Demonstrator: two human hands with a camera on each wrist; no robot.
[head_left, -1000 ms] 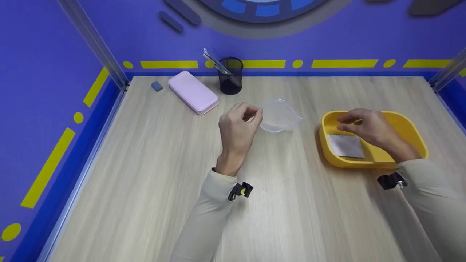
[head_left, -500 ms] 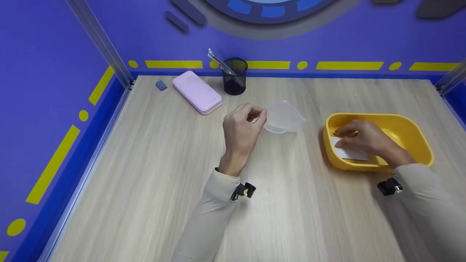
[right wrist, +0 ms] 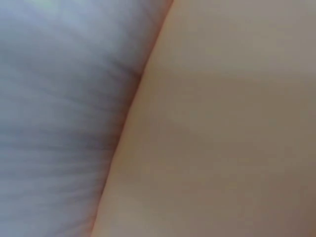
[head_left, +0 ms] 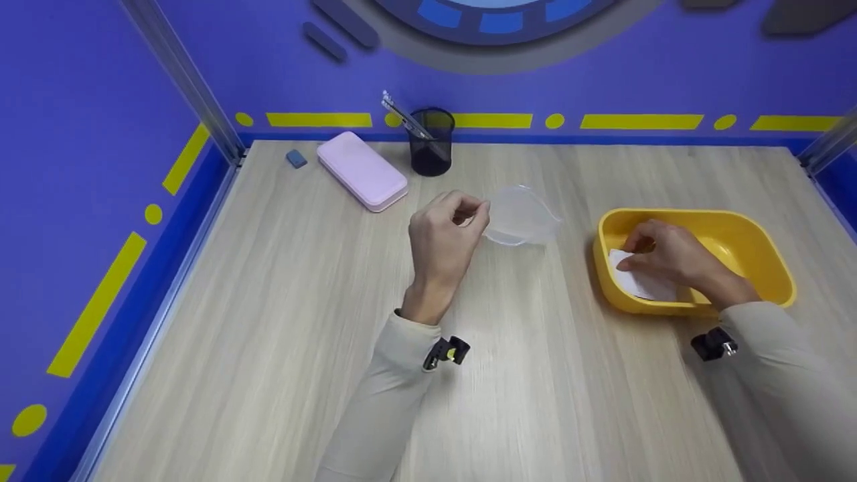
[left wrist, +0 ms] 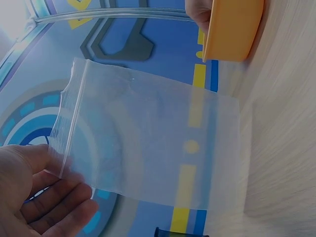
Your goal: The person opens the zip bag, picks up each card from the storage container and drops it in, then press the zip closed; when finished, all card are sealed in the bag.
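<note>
My left hand (head_left: 444, 237) pinches a clear zip-lock bag (head_left: 524, 217) by one corner of its zip edge. In the left wrist view the bag (left wrist: 148, 133) hangs flat and see-through, its bottom edge close over the table. My right hand (head_left: 673, 253) reaches inside a yellow bin (head_left: 756, 248). Its thumb and fingers pinch the edge of a flat white square piece (head_left: 643, 284), like folded paper, at the bin's left end. Part of that piece is hidden under the hand. The right wrist view shows only a blurred sleeve and a pale surface.
A pink pencil case (head_left: 361, 169) lies at the back left, with a small blue eraser-like block (head_left: 296, 158) beside it. A black mesh pen cup (head_left: 432, 150) holding thin pens stands near the back wall. The wooden table (head_left: 281, 321) meets a blue wall at the left.
My right hand has lowered into the bin and closed its fingers at the white piece, which has shifted and tilted slightly. The left hand keeps its pinch on the bag.
</note>
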